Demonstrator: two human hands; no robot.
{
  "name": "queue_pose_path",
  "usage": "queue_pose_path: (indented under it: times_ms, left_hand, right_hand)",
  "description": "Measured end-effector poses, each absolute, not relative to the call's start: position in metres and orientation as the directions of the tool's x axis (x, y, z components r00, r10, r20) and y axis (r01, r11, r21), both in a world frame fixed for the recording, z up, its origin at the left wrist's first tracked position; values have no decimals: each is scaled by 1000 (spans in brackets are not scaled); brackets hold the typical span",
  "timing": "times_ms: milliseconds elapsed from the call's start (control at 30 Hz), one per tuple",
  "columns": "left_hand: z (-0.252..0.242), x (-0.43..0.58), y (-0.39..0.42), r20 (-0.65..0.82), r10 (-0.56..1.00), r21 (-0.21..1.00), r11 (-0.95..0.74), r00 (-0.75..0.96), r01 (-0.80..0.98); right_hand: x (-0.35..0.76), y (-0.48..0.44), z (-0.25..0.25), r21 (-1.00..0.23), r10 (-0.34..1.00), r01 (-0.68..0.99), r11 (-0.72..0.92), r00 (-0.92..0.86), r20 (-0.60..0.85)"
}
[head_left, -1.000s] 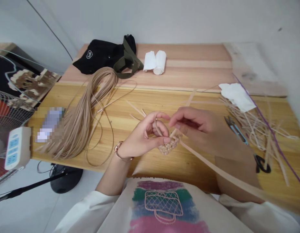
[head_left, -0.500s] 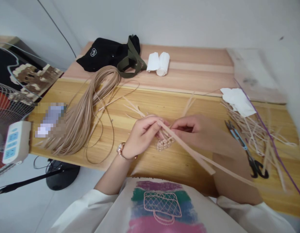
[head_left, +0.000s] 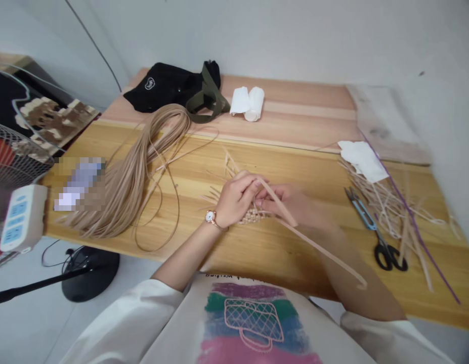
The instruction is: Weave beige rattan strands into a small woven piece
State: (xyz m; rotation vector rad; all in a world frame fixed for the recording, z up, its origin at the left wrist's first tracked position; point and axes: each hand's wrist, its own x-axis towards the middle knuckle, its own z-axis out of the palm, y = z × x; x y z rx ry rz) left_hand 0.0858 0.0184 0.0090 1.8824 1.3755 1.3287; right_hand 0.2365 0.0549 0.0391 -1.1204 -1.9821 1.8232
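Note:
My left hand [head_left: 238, 198], with a watch [head_left: 210, 217] at its wrist, is closed on a small woven piece [head_left: 252, 216] of tan strips. Part of the weave shows below the fingers, and loose strip ends [head_left: 229, 161] stick out beyond the hand. Close against it on the right, my right hand [head_left: 282, 199] is closed with fingertips at the strips; motion blurs its back and forearm. One flat tan strip [head_left: 276, 200] slants down from between the hands. A longer strip [head_left: 325, 252] trails toward the lower right. The exact finger contact is partly hidden.
On the left lies a large bundle of tan strips [head_left: 124, 187] beside a blurred-out phone [head_left: 80, 182]. To the right are scissors [head_left: 371, 230], cut strips [head_left: 404, 212], white tissue [head_left: 365, 159] and a purple cord [head_left: 420, 232]. A black bag [head_left: 169, 86] and paper roll [head_left: 253, 103] sit behind.
The right hand has moved in closer to the left, and the trailing strips have swung lower and shifted left. The left hand has turned slightly over the woven piece. The view has shifted a little.

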Motion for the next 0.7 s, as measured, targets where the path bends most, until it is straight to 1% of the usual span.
queue_pose_path:
  times_ms: [100, 233, 333, 467, 567, 633, 700]
  left_hand:
    - [3, 88, 19, 432, 893, 787, -441, 125, 432]
    - [-4, 87, 17, 384, 898, 795, -440, 215, 418]
    - [-12, 85, 15, 373, 903, 793, -430, 215, 432]
    - [-21, 85, 14, 329, 925, 806, -379, 188, 454]
    - [-22, 84, 15, 338, 923, 791, -386, 187, 475]
    - [-20, 80, 16, 316, 922, 817, -385, 225, 430]
    - [-17, 74, 16, 235, 929, 887, -325, 285, 328]
  right_hand:
    - [239, 46, 32, -930, 627, 349, -117, -700, -342]
    - [242, 36, 25, -932, 664, 351, -87, -677, -317]
    - [244, 30, 19, -926, 683, 375, -46, -665, -303]
    - [245, 26, 8, -918, 672, 396, 21, -686, -280]
    - [248, 26, -2, -913, 661, 406, 35, -695, -284]
    - [250, 26, -5, -905, 660, 424, 42, -692, -293]
    - [252, 26, -6, -903, 639, 425, 60, -712, -292]
